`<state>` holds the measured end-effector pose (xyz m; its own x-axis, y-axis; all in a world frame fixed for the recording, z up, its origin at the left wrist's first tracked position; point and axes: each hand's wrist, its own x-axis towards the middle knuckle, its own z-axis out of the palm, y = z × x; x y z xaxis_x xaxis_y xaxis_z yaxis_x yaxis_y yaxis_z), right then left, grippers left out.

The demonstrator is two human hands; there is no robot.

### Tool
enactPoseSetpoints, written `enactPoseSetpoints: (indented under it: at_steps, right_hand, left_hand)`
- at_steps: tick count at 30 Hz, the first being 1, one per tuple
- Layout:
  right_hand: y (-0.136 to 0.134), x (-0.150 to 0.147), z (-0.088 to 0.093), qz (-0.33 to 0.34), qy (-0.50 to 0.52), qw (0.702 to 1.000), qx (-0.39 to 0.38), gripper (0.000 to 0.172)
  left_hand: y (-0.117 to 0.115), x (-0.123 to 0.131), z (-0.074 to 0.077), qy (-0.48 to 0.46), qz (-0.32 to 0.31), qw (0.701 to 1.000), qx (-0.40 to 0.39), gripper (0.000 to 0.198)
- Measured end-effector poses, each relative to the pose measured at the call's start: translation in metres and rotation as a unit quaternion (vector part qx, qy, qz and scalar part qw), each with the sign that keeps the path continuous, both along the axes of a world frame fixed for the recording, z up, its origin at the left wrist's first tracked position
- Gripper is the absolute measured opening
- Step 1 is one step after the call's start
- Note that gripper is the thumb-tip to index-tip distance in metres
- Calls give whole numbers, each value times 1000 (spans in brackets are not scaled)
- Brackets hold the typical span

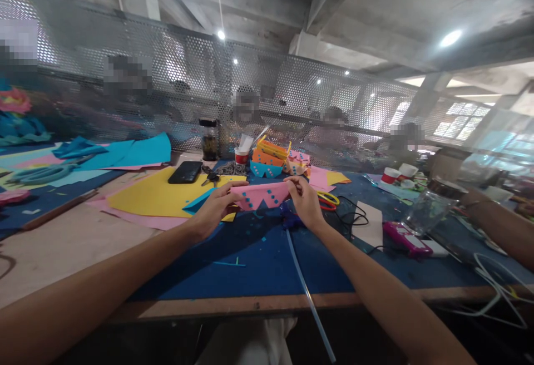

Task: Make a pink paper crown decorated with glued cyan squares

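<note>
A pink paper mask point(263, 193) with small blue squares and a notch in its lower edge is stretched level between my two hands, above the blue mat. My left hand point(217, 205) pinches its left end, and my right hand point(306, 201) pinches the upper right corner. Under my right hand lies a dark blue glue gun point(290, 216), partly hidden, with a clear glue stick point(306, 287) running from it past the table edge. Behind the held piece stand finished-looking paper masks in orange point(267, 157) and blue point(266, 171). A folded blue paper point(198, 202) is beside my left hand.
Yellow sheets point(146, 195), a black phone point(184, 172), keys point(212, 177) and a jar point(209, 141) lie or stand left. Scissors point(328, 201), a cable, a magenta device point(406, 240) and a glass jar point(434, 209) are right, near another person's arm point(500, 223). A perforated metal screen point(271, 81) stands behind.
</note>
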<state>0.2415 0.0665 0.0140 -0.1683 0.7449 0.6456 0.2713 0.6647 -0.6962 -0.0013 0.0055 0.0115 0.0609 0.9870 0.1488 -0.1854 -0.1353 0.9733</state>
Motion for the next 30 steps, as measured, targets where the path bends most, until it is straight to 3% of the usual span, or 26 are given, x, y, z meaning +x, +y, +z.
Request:
enactPoseSetpoints:
  at_steps: [9, 18, 30]
  right_hand:
    - [3, 2, 3, -16, 2, 1000, 1, 29]
    - [3, 3, 1, -11, -21, 1000, 7, 28]
    - [1, 4, 3, -25, -78, 995, 56, 28]
  left_hand:
    - [1, 3, 5, -63, 18, 998, -13, 40]
    - [7, -5, -4, -40, 55, 998, 13, 36]
    - [8, -7, 1, -9, 89, 996, 17, 36]
